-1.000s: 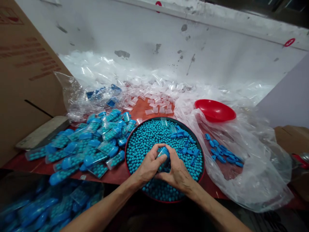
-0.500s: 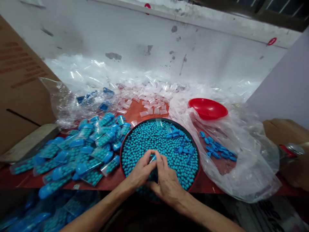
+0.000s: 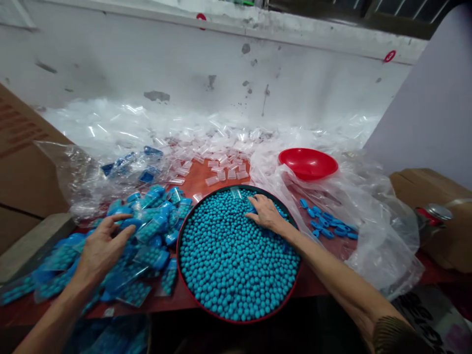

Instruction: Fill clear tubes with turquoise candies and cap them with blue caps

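Note:
A round tub [image 3: 178,255] with a dark red rim, full of small blue balls [image 3: 236,255], stands at the table's front edge. Over its upper right part is my right hand [image 3: 266,212], fingers apart, at the small blue clips, which it mostly covers. My left hand [image 3: 105,246] hovers over the pile of clear, blue-capped containers of balls [image 3: 151,228] on the left; its fingers are spread and nothing shows between them. A clear plastic piece [image 3: 236,193] lies on the balls near the tub's far rim.
More blue clips [image 3: 326,223] lie right of the tub, beside crumpled plastic film [image 3: 383,246]. A red bowl [image 3: 308,163] sits behind them. Clear pieces [image 3: 221,174] and blue caps [image 3: 149,175] are scattered farther back. Cardboard boxes [image 3: 29,172] flank the table.
My hands were together over the tub's near part and have parted. The left moved left to the filled containers, the right moved up and right to the clips. The view has shifted slightly.

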`<action>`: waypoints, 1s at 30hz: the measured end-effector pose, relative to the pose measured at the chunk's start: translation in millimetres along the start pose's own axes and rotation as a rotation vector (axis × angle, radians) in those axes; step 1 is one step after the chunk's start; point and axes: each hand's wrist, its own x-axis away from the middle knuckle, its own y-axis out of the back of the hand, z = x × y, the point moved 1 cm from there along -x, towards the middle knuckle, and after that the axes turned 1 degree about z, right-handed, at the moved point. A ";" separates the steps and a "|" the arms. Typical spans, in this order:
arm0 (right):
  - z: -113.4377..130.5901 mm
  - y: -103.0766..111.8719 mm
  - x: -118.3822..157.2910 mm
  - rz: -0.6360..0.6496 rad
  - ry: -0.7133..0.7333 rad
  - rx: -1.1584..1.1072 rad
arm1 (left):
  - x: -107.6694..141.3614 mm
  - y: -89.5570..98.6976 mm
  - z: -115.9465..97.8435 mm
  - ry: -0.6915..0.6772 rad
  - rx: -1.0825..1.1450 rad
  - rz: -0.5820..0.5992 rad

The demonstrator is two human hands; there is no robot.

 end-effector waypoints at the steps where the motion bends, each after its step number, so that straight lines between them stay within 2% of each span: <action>1: -3.5 -1.4 -1.2 0.031 0.000 0.034 | -5.4 -1.3 5.8 0.017 -0.031 0.015; 3: -9.9 -1.7 4.8 0.071 -0.002 0.092 | -12.8 -4.3 13.9 0.048 -0.072 0.044; 5: -17.1 1.2 17.8 0.092 -0.004 0.135 | -16.5 -6.9 17.1 0.058 -0.107 0.017; 9: -26.8 11.1 45.0 0.130 -0.017 0.224 | -13.0 -10.1 9.5 -0.022 -0.330 -0.206; 12: -13.6 16.8 57.7 0.084 -0.046 0.221 | 8.9 -14.8 -2.5 -0.115 -0.411 -0.351; 14: 8.8 18.5 61.0 0.017 0.043 0.096 | 36.6 -22.5 -9.1 -0.247 -0.335 -0.361; 16: 38.0 19.8 58.5 -0.032 0.210 -0.082 | 70.6 -34.7 -11.6 -0.365 -0.265 -0.352; 18: 69.1 21.2 48.2 -0.049 0.367 -0.215 | 101.3 -51.1 -9.5 -0.446 -0.307 -0.212; 20: 99.9 21.9 29.8 -0.034 0.477 -0.265 | 121.2 -66.4 -4.2 -0.497 -0.372 -0.069; 22: 130.7 19.9 6.4 -0.010 0.550 -0.258 | 128.2 -75.8 1.3 -0.500 -0.411 -0.022; 25: 174.5 7.7 -27.4 0.013 0.615 -0.205 | 123.1 -79.7 6.3 -0.459 -0.453 -0.007; 30: 223.9 -26.8 -59.4 0.097 0.528 -0.082 | 107.7 -77.4 14.3 -0.383 -0.502 0.020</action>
